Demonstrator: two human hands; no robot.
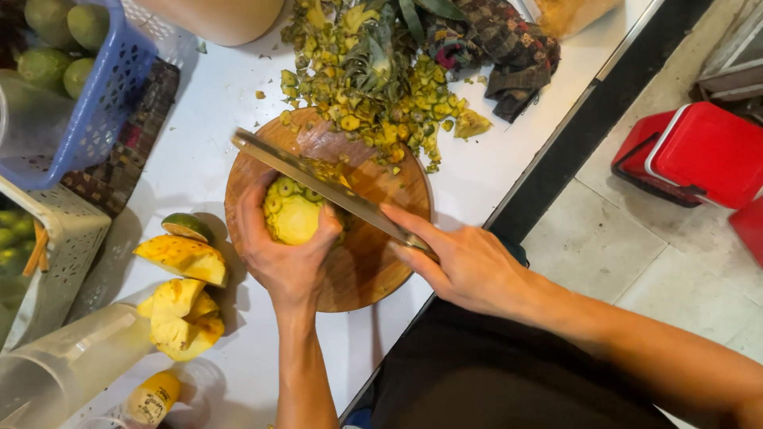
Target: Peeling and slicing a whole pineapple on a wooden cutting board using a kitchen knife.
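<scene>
Left hand (284, 253) clamps the peeled pineapple (292, 216) upright on the round wooden board (362, 270) to steady it while right hand (465, 262), closed on the handle, lays the long knife (318, 181) across its top, peel scraps (381, 103) piled behind.

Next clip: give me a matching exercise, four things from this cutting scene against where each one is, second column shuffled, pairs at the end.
Things:
1. pineapple
2. knife
3. blue basket
4. peel scraps

Places:
A. piled on the counter beyond the round cutting board
B. top left corner, holding green fruit
C. gripped in the left hand on the board
D. held by the right hand, blade across the fruit

Pairs: 1-C, 2-D, 3-B, 4-A
</scene>
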